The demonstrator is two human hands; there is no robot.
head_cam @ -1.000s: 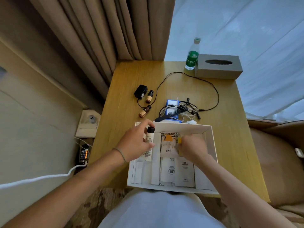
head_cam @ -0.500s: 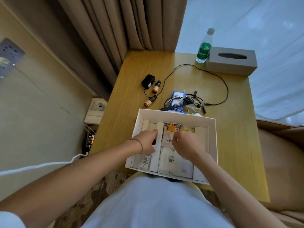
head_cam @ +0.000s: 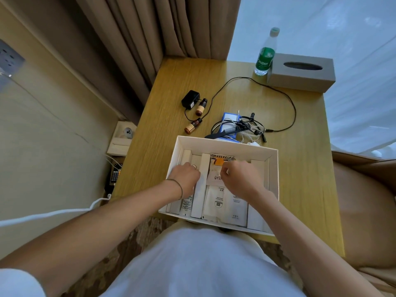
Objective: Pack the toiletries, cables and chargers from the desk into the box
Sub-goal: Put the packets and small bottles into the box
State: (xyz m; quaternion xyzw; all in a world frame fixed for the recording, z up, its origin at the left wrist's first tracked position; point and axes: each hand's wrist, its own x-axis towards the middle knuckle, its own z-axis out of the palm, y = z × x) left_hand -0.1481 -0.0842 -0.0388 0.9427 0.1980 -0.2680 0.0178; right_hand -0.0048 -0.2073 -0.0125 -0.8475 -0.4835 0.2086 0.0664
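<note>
Well, both hands are down inside the white cardboard box (head_cam: pixel 222 144) at the near edge of the woodgrain tabletop (head_cam: pixel 300 168). The left hand (head_cam: pixel 185 177) is curled over a slim white tube (head_cam: pixel 186 203); the right hand (head_cam: pixel 240 179) pinches a flat paper sachet (head_cam: pixel 214 179) (printed, matte). Behind, two little amber bottles (head_cam: pixel 194 125), a black charger (head_cam: pixel 190 99) and tangled cables (head_cam: pixel 250 127) lie loose.

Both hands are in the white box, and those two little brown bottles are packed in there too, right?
Not quite. The head view shows both hands, left and right, in the white box, but the two brown bottles lie on the desk beyond it.
</note>
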